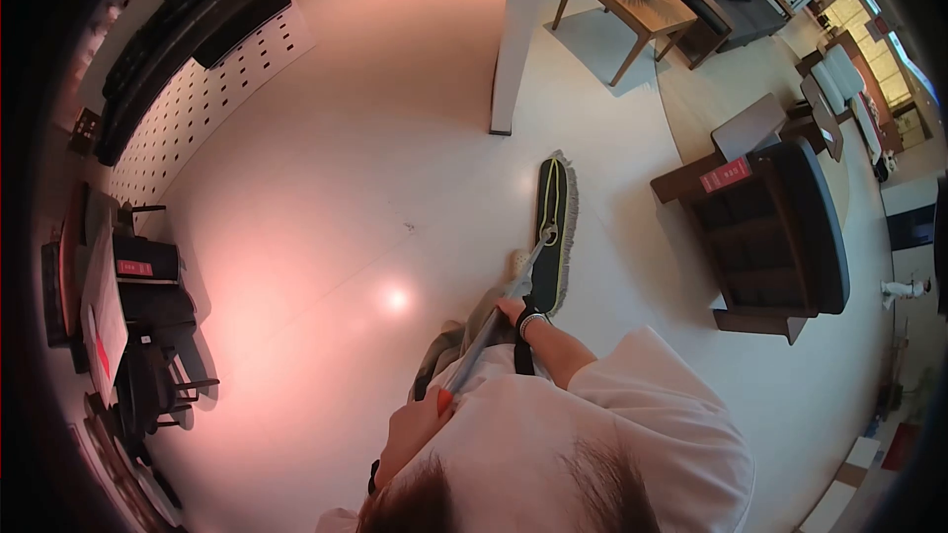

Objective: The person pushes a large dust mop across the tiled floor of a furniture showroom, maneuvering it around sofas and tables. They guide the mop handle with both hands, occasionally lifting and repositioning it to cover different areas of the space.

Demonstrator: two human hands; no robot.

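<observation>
A long flat mop head (546, 281), dark with a grey fringe and a yellow-green cord, lies on the pale floor at the centre right. Its grey handle (480, 343) slants down toward my body. Around the upper part of the handle is my left hand (413, 426), closed beside an orange-red piece. Farther down the shaft, my right hand (512, 312) also grips it, with a bracelet and a dark band at the wrist. One light shoe (517, 262) shows beside the mop head.
A white pillar (513, 49) stands ahead. On the right are a wooden table (632, 2) and a dark armchair (765, 237) with a red tag. Black chairs (158, 321) line the left, below a dark sofa (188, 39). A person (907, 289) in white is far right.
</observation>
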